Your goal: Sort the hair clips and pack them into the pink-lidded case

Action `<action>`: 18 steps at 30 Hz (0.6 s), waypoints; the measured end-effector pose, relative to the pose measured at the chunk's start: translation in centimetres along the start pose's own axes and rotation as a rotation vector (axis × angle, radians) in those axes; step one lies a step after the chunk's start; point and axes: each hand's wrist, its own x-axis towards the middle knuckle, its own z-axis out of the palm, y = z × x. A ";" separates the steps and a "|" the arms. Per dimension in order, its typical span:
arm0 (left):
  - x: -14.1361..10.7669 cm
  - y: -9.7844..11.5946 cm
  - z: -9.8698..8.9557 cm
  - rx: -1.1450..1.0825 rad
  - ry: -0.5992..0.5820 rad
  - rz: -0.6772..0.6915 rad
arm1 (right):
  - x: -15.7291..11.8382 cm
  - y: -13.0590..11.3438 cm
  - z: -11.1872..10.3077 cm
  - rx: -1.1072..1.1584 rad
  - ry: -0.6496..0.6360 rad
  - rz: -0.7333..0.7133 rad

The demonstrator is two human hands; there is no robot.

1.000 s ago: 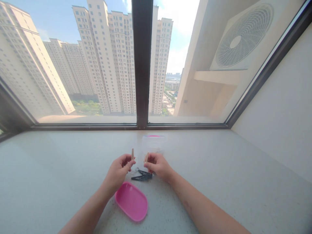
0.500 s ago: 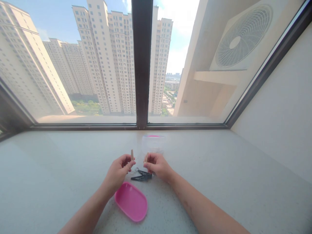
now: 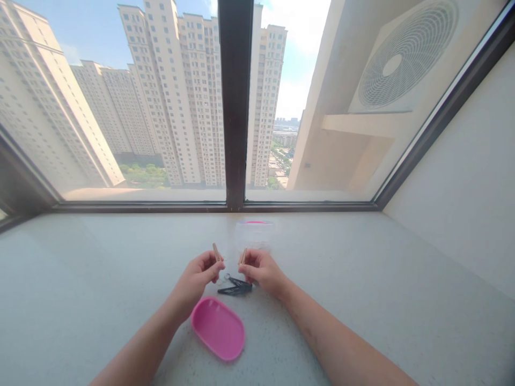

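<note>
While both hands are up over the counter (image 3: 362,279), the head camera, the only view, has everything: left hand (image 3: 199,274) pinching one small wooden peg (image 3: 216,252) between thumb and fingers, top end sticking up and leaning left; right hand (image 3: 264,272) closed on a second wooden piece (image 3: 243,256), roughly upright, tipped a bit right. Looks like clothespins, too small to be sure. Gap between the two hands, pieces not touching. Just below: black hair clips (image 3: 235,289) in a loose pile, small ring (image 3: 227,276) at its top edge, can't tell if it's loose or attached. Pink tray (image 3: 219,329) sits nearer the person, beside the left wrist, nothing visible inside. Clear bag (image 3: 255,234) lies flat behind the right hand, pink strip at its far edge; contents unreadable. On doing the handling well: I'd keep the pinch light and low on each piece so the tops stay visible, and hold both at matching height for an easy side-by-side look. If they're sprung, squeezing hard could pop them open or twist them out. Keep fingertips clear of the black pile, it probably snags. Lift over the tray rim rather than drag; light plastic would likely slide.
</note>
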 end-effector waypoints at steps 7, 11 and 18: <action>-0.3 0.3 0.1 -0.258 -0.112 -0.062 | -0.3 -0.5 0.1 0.006 0.012 0.004; -0.5 0.4 0.2 -0.230 -0.134 -0.071 | -0.4 -0.7 0.1 0.042 0.012 -0.004; -0.6 0.5 0.3 -0.210 -0.151 -0.063 | -0.5 -0.8 0.3 0.156 -0.033 -0.006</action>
